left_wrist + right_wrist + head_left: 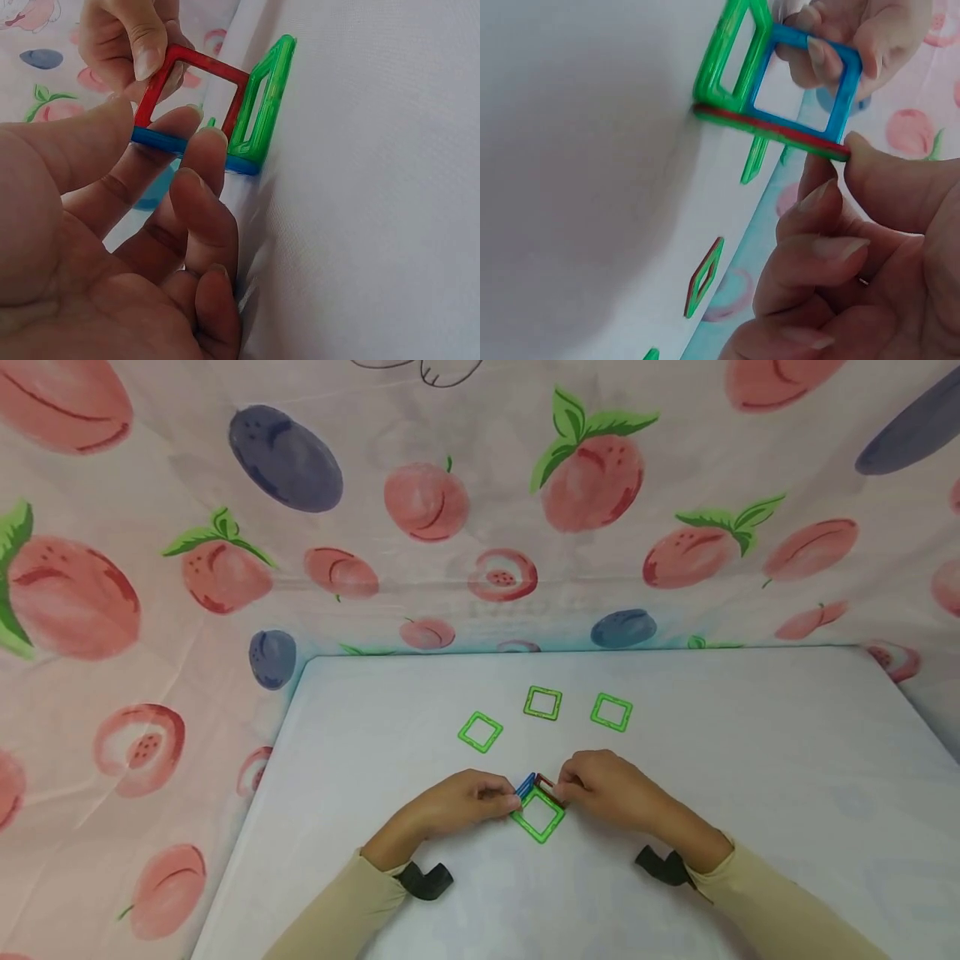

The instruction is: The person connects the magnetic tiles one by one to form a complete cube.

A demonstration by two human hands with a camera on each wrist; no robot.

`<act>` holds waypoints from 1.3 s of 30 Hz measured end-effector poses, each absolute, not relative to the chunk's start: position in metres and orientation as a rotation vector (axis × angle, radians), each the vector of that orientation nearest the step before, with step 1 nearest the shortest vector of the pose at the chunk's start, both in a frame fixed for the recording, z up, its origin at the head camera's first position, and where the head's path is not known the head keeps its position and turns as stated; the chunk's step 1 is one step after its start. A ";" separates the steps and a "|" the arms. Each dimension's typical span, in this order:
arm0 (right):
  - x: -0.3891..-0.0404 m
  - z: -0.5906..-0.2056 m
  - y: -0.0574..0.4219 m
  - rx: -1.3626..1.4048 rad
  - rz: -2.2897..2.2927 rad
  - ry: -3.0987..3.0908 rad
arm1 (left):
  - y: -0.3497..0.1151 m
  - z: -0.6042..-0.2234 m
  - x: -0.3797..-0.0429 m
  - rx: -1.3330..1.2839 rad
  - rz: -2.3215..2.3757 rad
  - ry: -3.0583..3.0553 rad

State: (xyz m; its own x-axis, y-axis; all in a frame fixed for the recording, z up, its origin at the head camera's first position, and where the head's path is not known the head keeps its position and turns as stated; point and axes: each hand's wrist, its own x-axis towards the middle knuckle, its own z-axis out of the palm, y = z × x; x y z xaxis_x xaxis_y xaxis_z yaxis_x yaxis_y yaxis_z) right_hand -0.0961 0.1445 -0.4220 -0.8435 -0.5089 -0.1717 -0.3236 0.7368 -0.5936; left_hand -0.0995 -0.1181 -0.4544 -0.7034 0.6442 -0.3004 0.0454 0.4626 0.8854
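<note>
Three square-frame magnetic tiles meet at their edges near the middle of the table in the head view. The green tile (553, 827) lies flat, while a blue tile (527, 786) and a red tile (538, 777) stand up along its two far sides, touching at a corner. My left hand (457, 802) pinches the blue tile between thumb and fingers. From the other side, my right hand (611, 789) pinches the red tile by its outer edge. Seen from the right wrist, the red tile's edge also shows a green strip beneath.
Beyond the hands lie a green tile at left (492, 740), a green tile with a reddish edge (540, 716), and another green tile at right (607, 725). Fruit-patterned cloth (450, 560) borders the white table (750, 735). Black wrist mounts (425, 881) sit under both wrists.
</note>
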 end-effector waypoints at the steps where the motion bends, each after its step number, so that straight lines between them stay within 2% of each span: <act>1: -0.095 -0.422 0.143 -0.651 -0.801 2.622 | -0.118 -0.455 -0.100 0.570 1.243 2.080; 13: -0.094 -0.418 0.142 -0.617 -0.742 2.690 | -0.118 -0.457 -0.100 0.567 1.226 2.094; 23: -0.098 -0.422 0.151 -0.794 -0.866 2.644 | -0.118 -0.455 -0.099 0.571 1.214 2.102; 31: -0.101 -0.424 0.151 -0.790 -0.894 2.623 | -0.117 -0.457 -0.099 0.562 1.219 2.098; 39: -0.110 -0.428 0.153 -0.787 -0.940 2.559 | -0.121 -0.453 -0.103 0.466 1.270 2.074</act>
State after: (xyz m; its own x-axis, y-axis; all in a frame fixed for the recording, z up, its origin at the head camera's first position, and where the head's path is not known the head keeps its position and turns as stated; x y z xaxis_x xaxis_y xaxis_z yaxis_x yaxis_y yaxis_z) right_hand -0.1102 0.1526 -0.4276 -0.8039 -0.5878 -0.0903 -0.3896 0.6353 -0.6668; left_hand -0.1029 -0.1211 -0.4526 -0.7231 0.5985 -0.3448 -0.0350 0.4668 0.8837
